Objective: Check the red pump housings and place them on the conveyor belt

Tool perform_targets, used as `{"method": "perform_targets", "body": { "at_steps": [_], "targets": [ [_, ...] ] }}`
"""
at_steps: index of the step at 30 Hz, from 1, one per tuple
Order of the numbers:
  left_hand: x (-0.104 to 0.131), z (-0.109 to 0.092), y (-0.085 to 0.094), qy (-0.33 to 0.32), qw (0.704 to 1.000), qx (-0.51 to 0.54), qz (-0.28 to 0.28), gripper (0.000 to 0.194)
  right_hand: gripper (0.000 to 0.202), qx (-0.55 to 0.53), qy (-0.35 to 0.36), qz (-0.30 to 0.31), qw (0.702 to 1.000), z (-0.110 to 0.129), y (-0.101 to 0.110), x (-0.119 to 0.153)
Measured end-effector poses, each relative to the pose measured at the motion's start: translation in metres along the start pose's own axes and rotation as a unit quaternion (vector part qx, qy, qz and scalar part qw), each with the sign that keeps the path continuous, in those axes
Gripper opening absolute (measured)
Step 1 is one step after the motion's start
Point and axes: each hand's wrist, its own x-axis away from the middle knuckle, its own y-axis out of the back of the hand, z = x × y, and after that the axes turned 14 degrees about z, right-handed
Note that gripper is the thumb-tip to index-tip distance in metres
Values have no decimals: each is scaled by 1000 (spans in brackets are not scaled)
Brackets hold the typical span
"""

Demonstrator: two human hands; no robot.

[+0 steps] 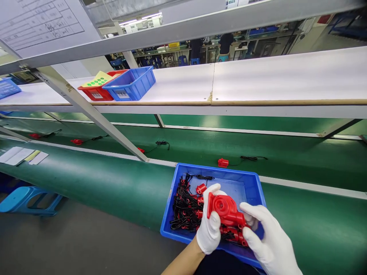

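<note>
My left hand (210, 225), in a white glove, is wrapped round a red plastic part (225, 208) with a round opening facing up. My right hand (265, 233), also gloved, is at the right end of that part, its thumb and fingers apart on either side of the end; whether it touches is hard to tell. Both hands are over a blue bin (249, 183). Inside the bin lie several red parts and a tangle of black cables (183, 206) on the left side.
Beyond the bin, a green conveyor (195, 147) carries several red parts with black cables, one a red part (223, 163). Above it runs a white shelf (183, 82) with a blue tray (140, 84) and a red tray (97, 91). A blue stool (17, 200) stands left.
</note>
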Motion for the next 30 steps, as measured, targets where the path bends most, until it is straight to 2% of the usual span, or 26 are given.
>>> {"method": "perform_targets", "body": {
  "at_steps": [2,5,7,9,12,15,17,20,21,22,25,28,30],
  "targets": [
    [2,2,6,-77,987,-137,38,64,29,-39,-44,14,998,-3,5,7],
    [2,8,16,-178,938,-294,52,64,24,-74,-136,66,986,-8,5,15],
    [2,12,24,-229,902,-363,50,71,17,-89,-155,90,980,-12,5,18],
    [4,16,33,-257,873,-410,67,80,13,-99,-98,102,985,-16,7,17],
    [5,18,44,-272,842,-454,106,85,29,-120,54,101,986,-20,12,13],
    [3,12,45,-287,824,-484,64,86,44,-173,144,116,967,-22,14,12],
    [-2,4,41,-293,816,-499,14,92,41,-230,143,121,955,-23,13,13],
    [-8,-8,41,-254,820,-512,-5,103,13,-352,52,84,931,-22,10,16],
    [-10,-11,44,-217,830,-513,7,103,9,-398,-2,72,914,-19,10,15],
    [-11,-13,48,-169,845,-506,26,101,17,-447,-60,65,890,-17,10,13],
    [-13,-12,66,12,907,-403,120,94,35,-599,-194,65,774,-7,14,0],
    [-10,-1,77,129,934,-234,238,85,39,-716,-221,61,659,-4,18,-15],
    [-4,11,77,167,931,-133,297,80,43,-756,-228,47,612,-6,19,-21]
  ]
}}
